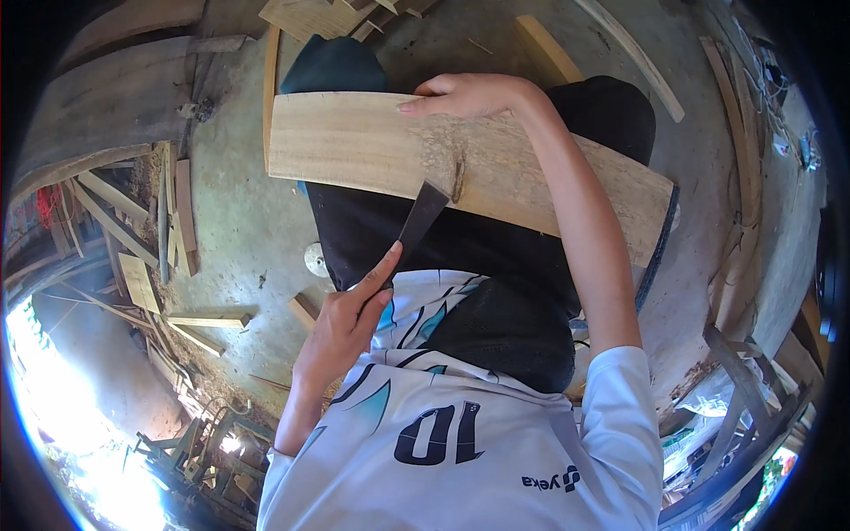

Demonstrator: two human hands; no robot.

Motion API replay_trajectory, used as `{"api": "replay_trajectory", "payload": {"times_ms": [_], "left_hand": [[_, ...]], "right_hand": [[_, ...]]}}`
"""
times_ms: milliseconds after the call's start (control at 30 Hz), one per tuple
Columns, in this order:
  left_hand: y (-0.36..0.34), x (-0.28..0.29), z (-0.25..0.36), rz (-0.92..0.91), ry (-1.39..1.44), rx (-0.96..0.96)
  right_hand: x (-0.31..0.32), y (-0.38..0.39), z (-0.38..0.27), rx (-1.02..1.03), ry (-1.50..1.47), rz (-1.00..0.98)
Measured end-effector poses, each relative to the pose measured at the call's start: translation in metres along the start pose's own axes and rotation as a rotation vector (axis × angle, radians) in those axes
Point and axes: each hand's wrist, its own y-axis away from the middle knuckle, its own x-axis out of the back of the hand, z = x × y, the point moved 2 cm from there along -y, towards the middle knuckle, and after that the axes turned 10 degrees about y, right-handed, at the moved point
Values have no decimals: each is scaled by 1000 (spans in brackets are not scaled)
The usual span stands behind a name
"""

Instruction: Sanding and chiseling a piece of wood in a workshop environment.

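Note:
A long, pale wooden board (345, 137) lies crosswise over my knees. Its right part has a rough, mottled surface, with a dark crack or knot near the middle of the near edge. My right hand (469, 95) grips the far edge, thumb on the top face and the other fingers mostly hidden. In my left hand (350, 319) is a flat dark blade (425, 212), like a chisel or scraper, with the forefinger stretched along it. The blade's wide end is at the board's near edge beside the crack; I cannot tell whether it touches.
Around me is a grey concrete floor (226, 221). Offcuts and wood strips (208, 320) lie at the left, with a stacked scrap pile (115, 212) beyond. A plank (547, 49) and a long strip (633, 57) lie at the far right. A wooden frame (753, 380) stands at the near right.

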Motion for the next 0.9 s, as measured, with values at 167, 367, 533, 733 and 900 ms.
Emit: {"api": "replay_trajectory", "payload": {"times_ms": [167, 367, 533, 733, 900], "left_hand": [[2, 1, 1, -42, 32, 40], [-6, -2, -1, -57, 109, 47], [-4, -5, -10, -80, 220, 100], [-2, -9, -6, -38, 172, 58], [-4, -14, -9, -86, 367, 133]], "right_hand": [[0, -1, 2, 20, -7, -23], [1, 1, 1, -16, 43, 33], [0, 4, -1, -12, 5, 24], [1, 6, -3, -21, 24, 28], [0, 0, 3, -6, 26, 43]]}}
